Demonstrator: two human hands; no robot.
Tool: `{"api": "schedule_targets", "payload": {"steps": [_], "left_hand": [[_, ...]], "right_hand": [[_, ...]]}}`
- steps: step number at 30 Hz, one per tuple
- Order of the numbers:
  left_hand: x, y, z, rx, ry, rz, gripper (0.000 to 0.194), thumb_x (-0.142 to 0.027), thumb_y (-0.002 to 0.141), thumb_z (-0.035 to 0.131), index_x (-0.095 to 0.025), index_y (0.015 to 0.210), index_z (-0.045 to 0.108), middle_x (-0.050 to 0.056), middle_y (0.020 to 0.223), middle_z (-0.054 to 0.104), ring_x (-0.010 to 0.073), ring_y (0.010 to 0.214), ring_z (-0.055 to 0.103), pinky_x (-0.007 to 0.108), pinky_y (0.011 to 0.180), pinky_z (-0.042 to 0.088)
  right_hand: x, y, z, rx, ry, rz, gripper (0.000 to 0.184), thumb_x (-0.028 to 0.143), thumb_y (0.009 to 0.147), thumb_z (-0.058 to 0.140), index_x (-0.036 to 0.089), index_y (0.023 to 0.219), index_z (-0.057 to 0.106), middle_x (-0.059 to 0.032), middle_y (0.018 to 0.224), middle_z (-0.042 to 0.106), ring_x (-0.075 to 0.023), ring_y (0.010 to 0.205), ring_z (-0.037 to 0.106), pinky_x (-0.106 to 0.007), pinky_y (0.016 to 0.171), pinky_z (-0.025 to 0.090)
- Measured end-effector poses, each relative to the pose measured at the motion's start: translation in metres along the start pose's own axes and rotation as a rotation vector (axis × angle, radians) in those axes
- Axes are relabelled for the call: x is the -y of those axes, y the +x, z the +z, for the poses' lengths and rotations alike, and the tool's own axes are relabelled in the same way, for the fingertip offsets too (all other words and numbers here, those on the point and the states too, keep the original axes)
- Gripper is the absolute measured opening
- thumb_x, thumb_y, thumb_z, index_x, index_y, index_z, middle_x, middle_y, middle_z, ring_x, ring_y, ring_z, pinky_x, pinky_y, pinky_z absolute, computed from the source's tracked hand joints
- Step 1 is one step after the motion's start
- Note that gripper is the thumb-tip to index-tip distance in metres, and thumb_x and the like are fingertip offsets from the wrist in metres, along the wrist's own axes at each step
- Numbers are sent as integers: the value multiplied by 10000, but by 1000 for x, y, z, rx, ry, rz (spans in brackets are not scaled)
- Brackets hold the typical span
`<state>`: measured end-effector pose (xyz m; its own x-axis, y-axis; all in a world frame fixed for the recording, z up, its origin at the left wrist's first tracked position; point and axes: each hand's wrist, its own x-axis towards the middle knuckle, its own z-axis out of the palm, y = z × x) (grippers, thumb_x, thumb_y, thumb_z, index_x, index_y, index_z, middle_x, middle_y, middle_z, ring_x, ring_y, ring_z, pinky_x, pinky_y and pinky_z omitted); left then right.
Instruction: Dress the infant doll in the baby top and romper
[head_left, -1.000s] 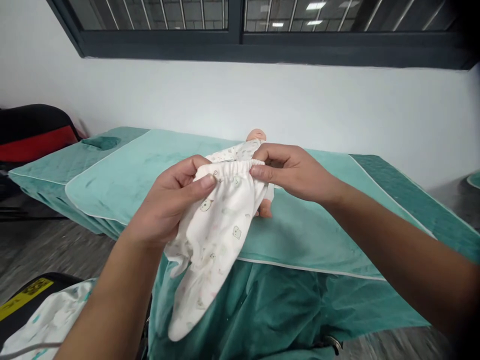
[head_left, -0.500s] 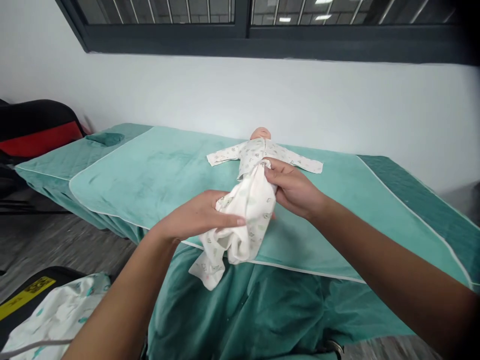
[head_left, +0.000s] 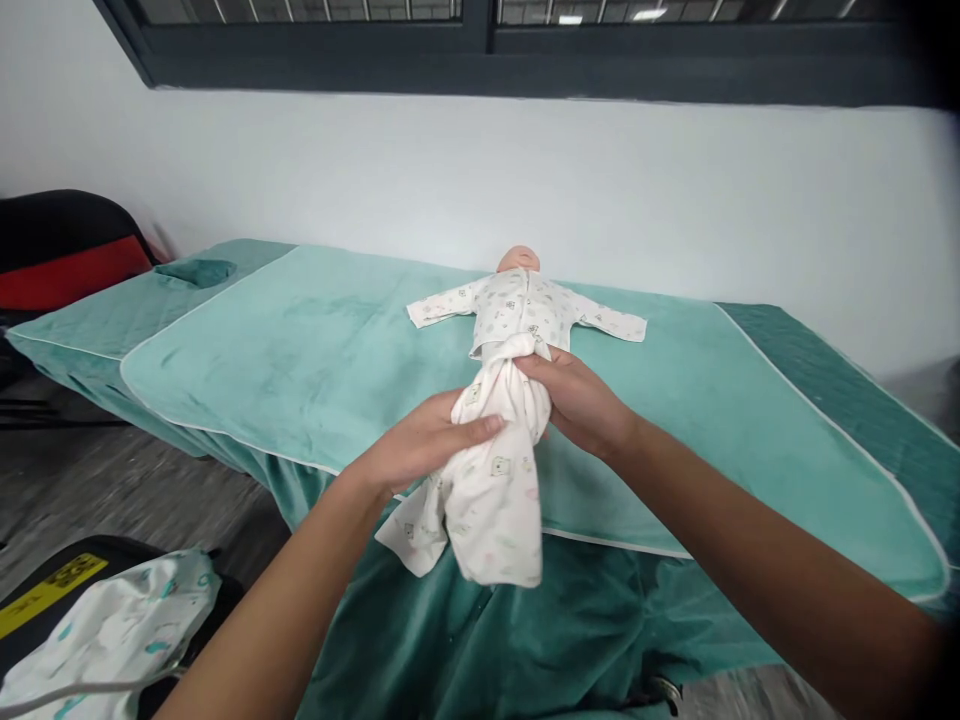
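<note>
A pair of white printed baby pants [head_left: 499,490] hangs between my hands, its two legs dangling over the bed's near edge. My left hand [head_left: 431,435] grips it from the left, thumb across the front. At the upper right of the cloth, near the waist, my right hand [head_left: 574,395] pinches the bunched fabric. Just beyond lies a baby doll [head_left: 519,258] on its back, its head toward the wall. The doll wears a white printed shirt [head_left: 517,305] with both sleeves spread out. Its lower body is hidden behind the pants and my hands.
A light green cover [head_left: 315,340] lies over the bed, which stands against a white wall under a dark window frame [head_left: 480,65]. A black and red chair [head_left: 71,255] is at the left. Printed white cloth [head_left: 112,625] and a cable lie on a black surface, lower left.
The pants have unfolded, and a second leg now hangs straight down. My right hand has moved slightly down. The view has tilted a little downward.
</note>
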<state>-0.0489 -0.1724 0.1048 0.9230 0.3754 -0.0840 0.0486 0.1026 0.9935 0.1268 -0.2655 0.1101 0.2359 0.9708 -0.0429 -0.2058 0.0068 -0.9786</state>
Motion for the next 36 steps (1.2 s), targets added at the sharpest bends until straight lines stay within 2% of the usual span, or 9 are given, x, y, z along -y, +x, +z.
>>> {"api": "schedule_targets", "payload": {"steps": [3,6,11,13,17,20,25,30,36], "left_hand": [[3,0,1,117,31,-65,383,-386,776,769,-185,1097,710,67,1053,732,244,984,667,321,830,511],[9,4,4,-43,-80,-47,373,-373,781,769,-199,1104,703,64,1063,736,243,999,673,339,857,520],[32,7,15,-133,-133,-59,371,-415,790,749,-164,1057,694,75,996,730,224,898,675,316,778,524],[41,2,18,-66,-110,-108,386,-444,800,731,-160,1060,696,73,982,728,216,879,670,313,773,522],[53,-10,20,274,-49,-234,437,-426,743,786,-190,1101,703,48,1020,728,210,925,659,315,826,519],[59,-16,19,448,-44,-305,366,-415,720,803,-184,996,737,35,953,733,204,908,658,317,848,515],[66,-9,24,172,-127,-180,296,-352,771,753,-184,1013,724,38,973,727,189,889,648,291,829,492],[50,23,40,-157,216,-10,159,-293,849,600,-182,940,668,2,850,676,168,772,594,257,679,437],[37,80,42,-231,988,20,155,-239,856,464,-199,853,614,55,854,677,214,763,608,286,619,394]], "right_hand": [[-10,2,-1,-101,84,32,315,468,846,682,194,1001,667,-27,826,703,-186,755,657,-292,678,533],[-24,-6,-3,-67,116,102,393,525,866,646,205,1094,659,-60,962,725,-216,870,680,-326,755,550],[-46,-33,-11,400,-162,167,537,382,715,837,229,1198,656,-51,1136,709,-247,1088,643,-376,913,529],[-55,-44,-18,376,-159,168,542,353,742,821,241,1242,642,-49,1177,698,-238,1123,626,-383,941,518],[-75,-66,-32,74,89,164,362,455,790,761,191,1035,730,-79,1023,736,-236,969,676,-366,861,535],[-91,-82,-38,62,186,184,336,486,768,763,201,946,756,-79,928,743,-250,877,688,-383,819,536],[-106,-98,-41,182,80,222,345,428,710,812,277,1014,747,-31,970,738,-276,941,663,-402,865,505],[-104,-79,-46,-328,-203,47,230,435,802,709,216,798,639,7,725,626,-180,692,546,-319,688,476],[-112,-42,-57,-628,-452,4,224,417,810,616,203,872,643,-18,828,695,-232,799,596,-310,675,460]]}}
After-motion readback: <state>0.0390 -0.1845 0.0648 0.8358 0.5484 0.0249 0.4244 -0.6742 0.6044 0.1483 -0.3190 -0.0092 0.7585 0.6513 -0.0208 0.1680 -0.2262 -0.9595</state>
